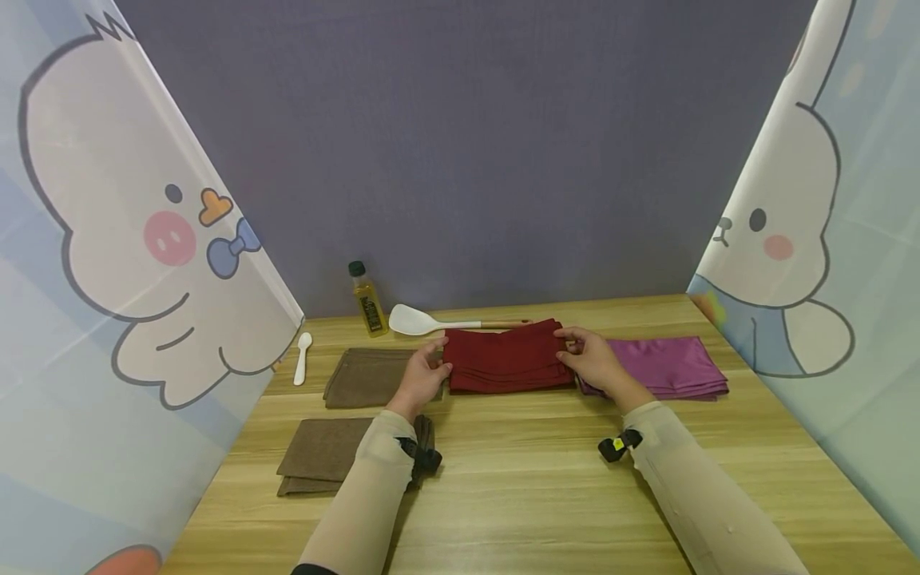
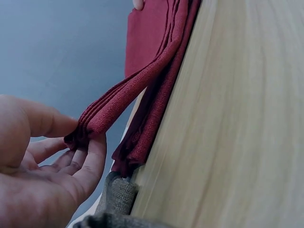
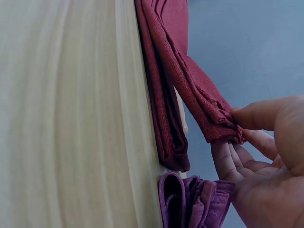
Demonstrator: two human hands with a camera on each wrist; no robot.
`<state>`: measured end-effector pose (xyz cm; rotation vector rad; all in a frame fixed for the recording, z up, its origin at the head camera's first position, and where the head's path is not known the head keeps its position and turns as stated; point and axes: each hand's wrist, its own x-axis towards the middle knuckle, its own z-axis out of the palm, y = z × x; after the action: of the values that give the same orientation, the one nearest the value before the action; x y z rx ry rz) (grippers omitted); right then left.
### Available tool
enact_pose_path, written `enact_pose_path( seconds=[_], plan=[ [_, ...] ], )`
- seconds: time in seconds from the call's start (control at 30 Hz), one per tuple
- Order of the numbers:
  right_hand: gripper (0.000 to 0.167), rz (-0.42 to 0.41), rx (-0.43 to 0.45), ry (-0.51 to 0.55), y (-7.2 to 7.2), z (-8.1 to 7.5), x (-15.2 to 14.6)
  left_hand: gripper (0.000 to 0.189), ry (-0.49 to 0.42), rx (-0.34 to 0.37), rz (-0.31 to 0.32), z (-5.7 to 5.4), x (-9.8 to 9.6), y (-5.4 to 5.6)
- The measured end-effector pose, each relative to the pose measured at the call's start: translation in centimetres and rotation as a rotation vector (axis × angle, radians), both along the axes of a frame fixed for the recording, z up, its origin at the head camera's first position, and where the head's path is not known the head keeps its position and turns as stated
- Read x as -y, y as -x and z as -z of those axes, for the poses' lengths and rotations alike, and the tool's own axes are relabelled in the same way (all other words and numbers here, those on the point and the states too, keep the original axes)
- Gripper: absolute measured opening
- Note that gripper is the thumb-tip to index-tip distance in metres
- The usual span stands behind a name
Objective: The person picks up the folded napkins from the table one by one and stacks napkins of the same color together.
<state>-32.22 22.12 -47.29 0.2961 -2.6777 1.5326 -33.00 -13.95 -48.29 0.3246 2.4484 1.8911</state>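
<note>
Desk (image 1: 510,487): red cloth (image 1: 506,355) set between rear brown cloth (image 1: 377,379) and purple cloth (image 1: 668,366); raised upper layers (image 2: 142,83) pinched at ends by left hand (image 1: 419,380), right hand (image 1: 596,362). Layers could be splayed by uneven pinch; spatula (image 1: 413,321) nudged by rearward drift.

My left hand (image 2: 47,185) pinches the red cloth (image 2: 148,78) at one raised end; beneath it lies the table (image 2: 228,118), beside it brown cloth (image 2: 118,195).
</note>
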Motion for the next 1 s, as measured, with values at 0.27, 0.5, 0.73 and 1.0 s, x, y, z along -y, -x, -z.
enact_pose_path(
  seconds=[0.27, 0.5, 0.73, 1.0],
  plan=[
    [0.047, 0.010, -0.008, -0.048, 0.09, 0.19, -0.11, 0.061, 0.036, 0.030, 0.020, -0.06, -0.18, -0.22],
    [0.046, 0.026, -0.008, -0.095, 0.14, 0.36, -0.08, 0.062, 0.048, 0.047, 0.037, 0.13, -0.23, -0.27],
    [0.047, 0.035, -0.007, -0.123, 0.33, 0.57, -0.08, 0.063, 0.051, 0.068, 0.045, 0.29, -0.21, -0.31],
    [0.047, 0.034, 0.015, -0.140, 0.22, 0.40, -0.04, 0.062, 0.095, 0.039, 0.054, 0.29, -0.15, -0.29]
  ],
)
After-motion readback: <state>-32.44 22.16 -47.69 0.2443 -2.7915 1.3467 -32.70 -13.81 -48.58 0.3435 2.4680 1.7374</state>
